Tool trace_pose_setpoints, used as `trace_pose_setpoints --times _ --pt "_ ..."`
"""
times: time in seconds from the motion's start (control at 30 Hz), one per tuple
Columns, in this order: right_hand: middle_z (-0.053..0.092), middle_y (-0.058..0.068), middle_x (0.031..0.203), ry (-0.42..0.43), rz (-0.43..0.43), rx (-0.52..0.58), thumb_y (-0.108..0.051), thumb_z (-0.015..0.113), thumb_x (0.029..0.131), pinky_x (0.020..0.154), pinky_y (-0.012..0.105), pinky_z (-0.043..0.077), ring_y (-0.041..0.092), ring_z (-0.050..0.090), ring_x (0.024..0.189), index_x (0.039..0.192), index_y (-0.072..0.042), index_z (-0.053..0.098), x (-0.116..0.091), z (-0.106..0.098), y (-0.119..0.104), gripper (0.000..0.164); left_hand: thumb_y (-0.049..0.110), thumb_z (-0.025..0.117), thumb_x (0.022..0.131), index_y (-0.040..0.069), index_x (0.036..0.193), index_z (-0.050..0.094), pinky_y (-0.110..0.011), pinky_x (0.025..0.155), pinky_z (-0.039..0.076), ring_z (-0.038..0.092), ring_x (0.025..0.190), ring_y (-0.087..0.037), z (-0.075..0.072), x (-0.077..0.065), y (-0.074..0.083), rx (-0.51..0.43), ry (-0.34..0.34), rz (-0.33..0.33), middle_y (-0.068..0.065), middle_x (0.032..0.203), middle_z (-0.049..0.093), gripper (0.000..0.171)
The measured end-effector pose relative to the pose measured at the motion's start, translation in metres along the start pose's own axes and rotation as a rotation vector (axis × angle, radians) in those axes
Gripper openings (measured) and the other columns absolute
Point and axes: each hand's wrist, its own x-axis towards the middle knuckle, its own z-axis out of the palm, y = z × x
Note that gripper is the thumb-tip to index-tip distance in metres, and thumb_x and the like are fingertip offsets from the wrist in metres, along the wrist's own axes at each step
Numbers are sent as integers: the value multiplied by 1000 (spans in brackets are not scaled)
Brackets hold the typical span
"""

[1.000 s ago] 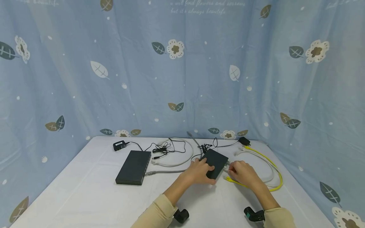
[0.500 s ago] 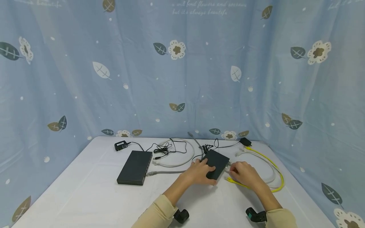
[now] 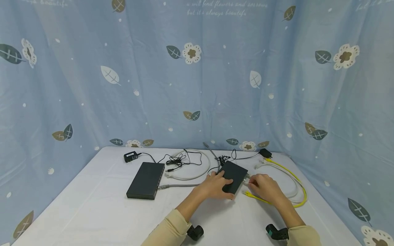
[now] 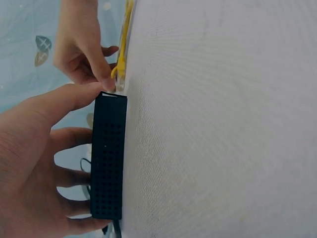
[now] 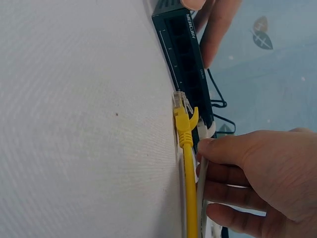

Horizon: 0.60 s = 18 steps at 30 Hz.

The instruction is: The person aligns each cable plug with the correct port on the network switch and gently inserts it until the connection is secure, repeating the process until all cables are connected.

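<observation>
Head view has drifted slightly in one second; the scene holds its arrangement

We see a blue floral curtain [image 3: 147, 85] behind a white-covered table [image 3: 92, 212]. On its left sits a larger black network switch [image 3: 145, 180]; right of centre, a smaller black Mercury network switch [image 3: 235, 173] rests on the table under the left hand [image 3: 217, 186], whose fingers spread across its top. At its ported side, the right hand [image 3: 265, 187] pinches a grey network cable [image 5: 200, 198] between thumb and fingers; we cannot tell whether the cable's plug [image 5: 202, 130] is fully seated. Nearer us lies a yellow network cable [image 5: 189, 183], its clear plug [image 5: 179, 101] just beside the ports.
</observation>
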Motion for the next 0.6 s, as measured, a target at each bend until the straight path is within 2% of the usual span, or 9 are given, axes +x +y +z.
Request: trace_pose_setpoints --times 0.33,0.6 --pt "62 -8 69 14 8 -1 -16 74 87 56 24 45 5 52 61 82 -13 73 1 1 0 6 62 65 85 35 144 51 -62 107 37 38 138 -44 0 -1 0 0 6 1 -14 159 32 66" --pt "64 -8 71 -36 46 2 -18 72 89 61 27 47 6 54 63 85 -12 74 -3 -7 -8 7 63 63 86 35 144 50 -62 107 37 39 138 -44 2 0 -1 13 7 1 -14 159 32 66"
